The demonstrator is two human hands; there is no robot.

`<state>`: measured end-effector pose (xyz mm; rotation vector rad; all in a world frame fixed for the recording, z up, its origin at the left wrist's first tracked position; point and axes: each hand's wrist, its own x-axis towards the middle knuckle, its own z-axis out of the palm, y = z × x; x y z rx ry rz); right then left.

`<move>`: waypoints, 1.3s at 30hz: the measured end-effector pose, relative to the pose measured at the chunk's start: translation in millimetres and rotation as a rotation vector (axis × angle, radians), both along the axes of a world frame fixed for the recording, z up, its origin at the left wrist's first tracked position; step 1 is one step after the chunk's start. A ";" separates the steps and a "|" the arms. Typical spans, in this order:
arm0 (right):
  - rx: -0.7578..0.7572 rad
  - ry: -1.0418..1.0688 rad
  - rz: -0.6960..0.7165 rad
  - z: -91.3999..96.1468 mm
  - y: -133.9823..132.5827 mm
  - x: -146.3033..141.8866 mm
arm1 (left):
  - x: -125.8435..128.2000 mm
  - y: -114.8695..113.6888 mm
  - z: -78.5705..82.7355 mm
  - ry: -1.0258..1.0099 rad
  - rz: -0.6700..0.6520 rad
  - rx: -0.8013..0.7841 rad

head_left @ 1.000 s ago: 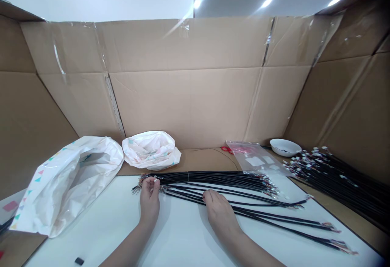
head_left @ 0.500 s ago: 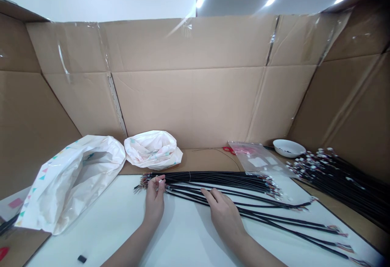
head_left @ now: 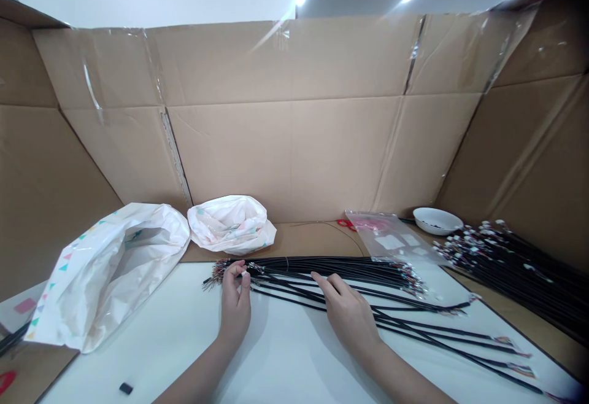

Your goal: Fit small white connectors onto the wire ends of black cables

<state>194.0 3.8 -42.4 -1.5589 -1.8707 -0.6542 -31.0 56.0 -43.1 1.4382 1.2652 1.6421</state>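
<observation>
At tabletop (head_left: 184, 342) centre, toward the far edge: 1 cable bundle (head_left: 322, 266), black, laid left-right. Left hand (head_left: 235, 306): thumb + forefinger pinched on 1 cable end (head_left: 242, 274) at the bundle's left tip. Right hand (head_left: 350, 315): fingers straight, unclenched, flat on loose cables (head_left: 437, 327) fanning toward the near-right corner; qty not countable. Past the far-left corner: 2 white bags (head_left: 110, 269). Past the far-right corner: 1 clear pouch (head_left: 391, 241), 1 bowl (head_left: 437, 220), 1 cable pile (head_left: 515, 263).

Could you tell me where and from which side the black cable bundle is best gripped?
Probably mid-length, from above, closing across the bundle: it lies flat, long and limp, so both ends should sag evenly. The left hand pinches a loose cable beside its left end.
</observation>
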 end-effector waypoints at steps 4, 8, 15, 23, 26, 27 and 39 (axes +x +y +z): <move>-0.006 -0.005 -0.008 1.0 -0.1 0.6 | 2.8 -3.0 -0.1 0.034 -0.090 0.001; -0.015 -0.016 0.000 3.6 -0.7 1.8 | 2.9 -4.9 1.8 0.098 -0.052 0.035; -0.009 -0.007 0.004 0.4 0.3 1.4 | 8.3 -16.3 13.1 0.244 -0.216 -0.021; -0.014 -0.007 0.001 12.9 -2.4 6.0 | 5.4 -8.2 5.9 0.303 -0.227 -0.078; -0.060 -0.029 0.011 20.6 -4.7 10.0 | 5.1 -11.2 9.5 0.321 -0.203 -0.066; -0.081 -0.035 0.008 21.8 -5.2 10.5 | 5.3 -12.7 11.2 0.328 -0.203 -0.059; -0.476 -0.050 -0.057 34.6 -17.2 -1.7 | 6.5 -14.4 14.9 0.340 -0.273 -0.049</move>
